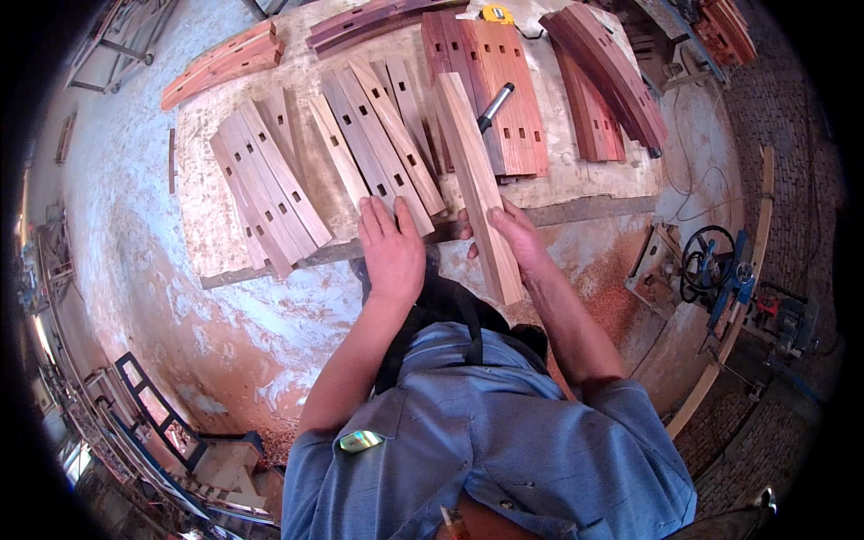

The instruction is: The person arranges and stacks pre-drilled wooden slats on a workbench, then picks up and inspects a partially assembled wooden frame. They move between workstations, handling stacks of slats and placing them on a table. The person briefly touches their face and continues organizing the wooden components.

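Observation:
My right hand (517,238) is closed round the near part of a pale wooden board (477,189), which is tilted up off the table and shows no holes on its visible faces. My left hand (393,247) lies flat, fingers stretched out, on the near ends of a group of greyish-brown boards (369,126) with small square mortises. Just right of that group, the held board partly hides reddish mortised boards (513,99). A black and silver marker-like tool (496,107) rests on them, beside the held board.
Another mortised group (270,180) lies at the table's left. Dark red boards (603,72) are stacked at the right, and orange boards (225,63) at the far left. A yellow tape measure (496,14) sits at the back. A machine with a black handwheel (708,255) stands right.

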`<state>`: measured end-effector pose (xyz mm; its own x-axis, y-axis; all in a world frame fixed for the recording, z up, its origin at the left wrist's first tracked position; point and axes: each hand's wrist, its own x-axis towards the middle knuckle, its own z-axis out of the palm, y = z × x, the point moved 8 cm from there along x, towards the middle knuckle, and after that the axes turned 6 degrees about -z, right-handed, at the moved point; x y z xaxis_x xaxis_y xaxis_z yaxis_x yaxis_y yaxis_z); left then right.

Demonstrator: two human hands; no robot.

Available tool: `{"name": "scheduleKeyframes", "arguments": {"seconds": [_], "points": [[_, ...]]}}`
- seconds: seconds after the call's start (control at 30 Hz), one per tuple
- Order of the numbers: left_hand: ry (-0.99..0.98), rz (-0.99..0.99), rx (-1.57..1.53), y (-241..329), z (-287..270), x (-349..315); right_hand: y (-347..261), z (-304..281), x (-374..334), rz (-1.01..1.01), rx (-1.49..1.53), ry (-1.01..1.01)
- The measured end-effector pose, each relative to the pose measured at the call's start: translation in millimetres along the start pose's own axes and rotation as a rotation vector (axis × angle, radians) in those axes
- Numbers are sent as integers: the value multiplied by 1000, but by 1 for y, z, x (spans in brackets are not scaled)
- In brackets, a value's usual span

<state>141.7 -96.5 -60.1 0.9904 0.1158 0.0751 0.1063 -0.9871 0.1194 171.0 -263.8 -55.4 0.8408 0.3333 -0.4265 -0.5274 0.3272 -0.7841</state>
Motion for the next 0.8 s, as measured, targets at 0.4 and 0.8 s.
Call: {"name": "scheduleKeyframes", "arguments": {"seconds": [0.4,0.8], "points": [[10,-10,-274,-4,-27,-6,-4,10,3,-2,20,-23],[-10,15,-80,-8,3,-14,-4,5,2,-11,26,0]]}}
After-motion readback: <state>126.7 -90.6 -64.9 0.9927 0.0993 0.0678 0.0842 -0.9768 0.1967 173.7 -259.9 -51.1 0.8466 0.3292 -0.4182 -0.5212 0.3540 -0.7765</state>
